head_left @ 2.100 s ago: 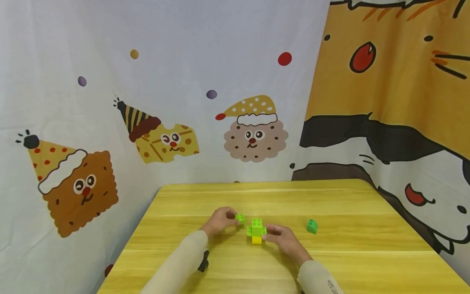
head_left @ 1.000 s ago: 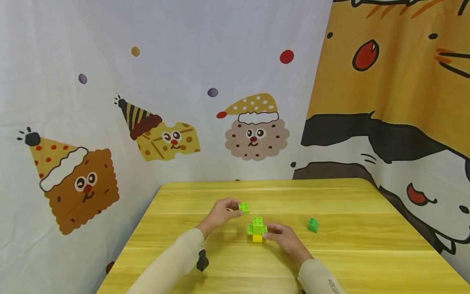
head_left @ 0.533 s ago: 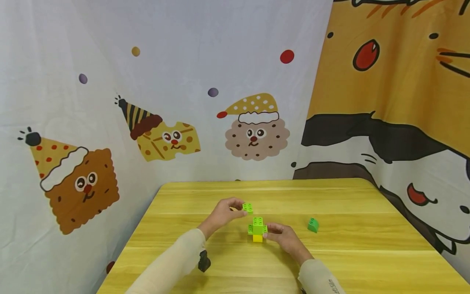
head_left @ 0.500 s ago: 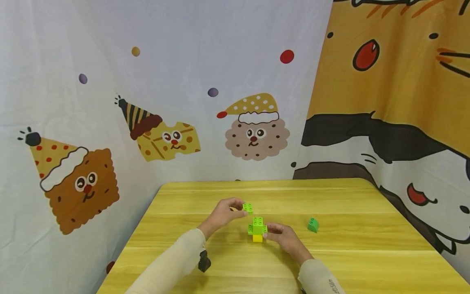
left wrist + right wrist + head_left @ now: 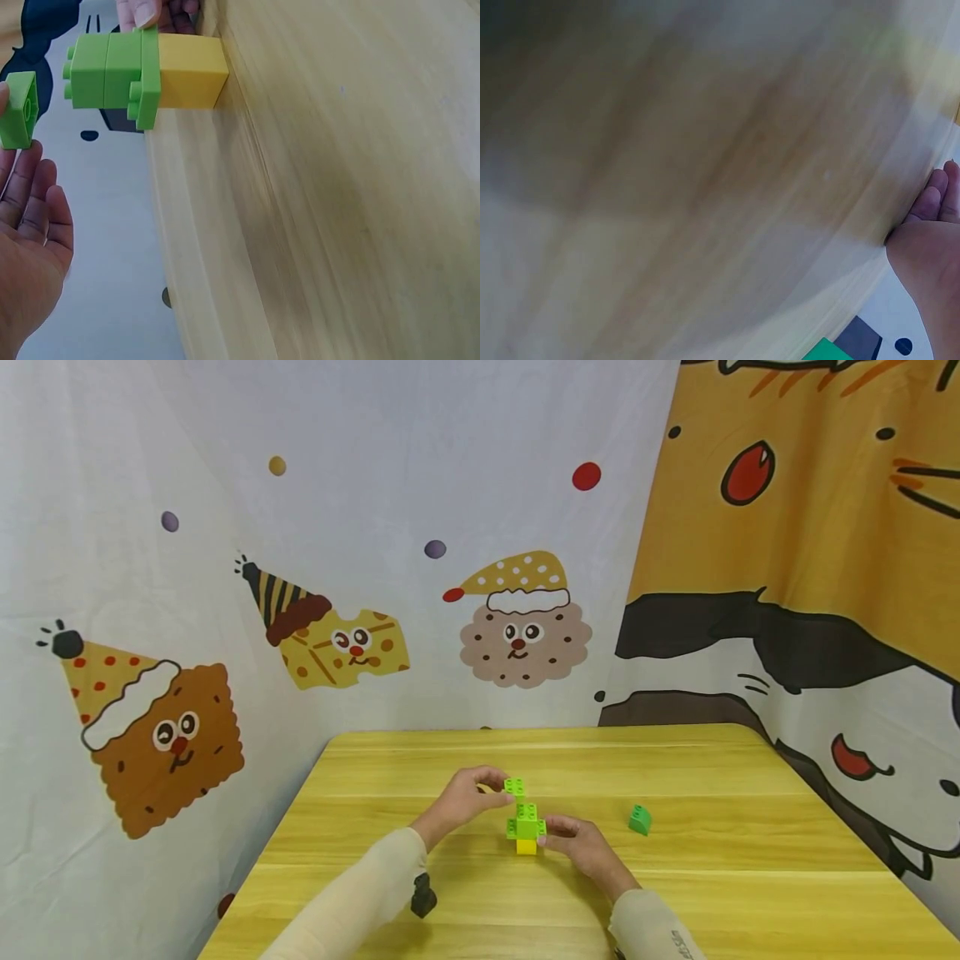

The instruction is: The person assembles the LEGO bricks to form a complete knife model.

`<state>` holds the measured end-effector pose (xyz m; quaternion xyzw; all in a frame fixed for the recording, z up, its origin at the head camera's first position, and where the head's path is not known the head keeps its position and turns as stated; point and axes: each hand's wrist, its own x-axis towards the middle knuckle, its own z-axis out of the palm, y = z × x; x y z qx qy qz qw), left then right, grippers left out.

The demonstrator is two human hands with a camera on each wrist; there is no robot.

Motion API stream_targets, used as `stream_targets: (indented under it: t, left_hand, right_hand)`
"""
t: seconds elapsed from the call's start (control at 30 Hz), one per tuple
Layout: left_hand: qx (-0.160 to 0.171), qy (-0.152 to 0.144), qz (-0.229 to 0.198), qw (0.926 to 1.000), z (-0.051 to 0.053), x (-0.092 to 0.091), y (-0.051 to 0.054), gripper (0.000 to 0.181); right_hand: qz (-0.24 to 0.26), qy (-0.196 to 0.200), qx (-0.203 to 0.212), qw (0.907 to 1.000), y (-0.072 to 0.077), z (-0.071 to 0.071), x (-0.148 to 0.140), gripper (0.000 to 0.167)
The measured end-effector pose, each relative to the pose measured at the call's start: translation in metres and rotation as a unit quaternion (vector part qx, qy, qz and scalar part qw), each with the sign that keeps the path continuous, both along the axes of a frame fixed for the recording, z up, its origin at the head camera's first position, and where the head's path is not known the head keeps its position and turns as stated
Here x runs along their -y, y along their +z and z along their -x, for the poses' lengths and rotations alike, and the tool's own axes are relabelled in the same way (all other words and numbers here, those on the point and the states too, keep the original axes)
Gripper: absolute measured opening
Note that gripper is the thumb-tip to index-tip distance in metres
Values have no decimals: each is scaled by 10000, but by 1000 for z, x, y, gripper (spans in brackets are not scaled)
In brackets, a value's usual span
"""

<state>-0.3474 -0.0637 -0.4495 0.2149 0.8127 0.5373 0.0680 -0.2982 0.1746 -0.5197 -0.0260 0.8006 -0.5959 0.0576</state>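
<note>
Pinching a lime brick (image 5: 514, 787) in the left hand (image 5: 463, 797), hollow side down, just above the stack (image 5: 527, 830), not touching. Gripping that stack's right side in the right hand (image 5: 583, 848), probably to steady it upright on the bench (image 5: 720, 777). Leaving 1 green block (image 5: 640, 820) untouched at right.

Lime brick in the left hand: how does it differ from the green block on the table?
The lime brick is light, yellowish green; the green block is darker.
The lime brick shows four studs; the green block shows two and a sloped side.
The left hand pinches the lime brick in the air; the green block rests untouched on the table.
Both have studs.
</note>
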Motion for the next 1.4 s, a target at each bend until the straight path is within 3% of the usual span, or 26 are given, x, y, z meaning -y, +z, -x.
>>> stream_targets:
  t: [0.3, 0.77, 1.4]
  left_hand:
    - [-220, -242, 25, 9995, -2, -8, -5, 23]
    - [-87, -188, 106, 9997, -4, -12, -11, 24]
    - [-204, -253, 220, 9992, -5, -15, -19, 25]
  right_hand:
    - [-82, -38, 20, 10000, -1, 2, 0, 51]
    - [-59, -96, 55, 9999, 0, 0, -1, 51]
    - [-45, -35, 27, 10000, 1, 0, 0, 49]
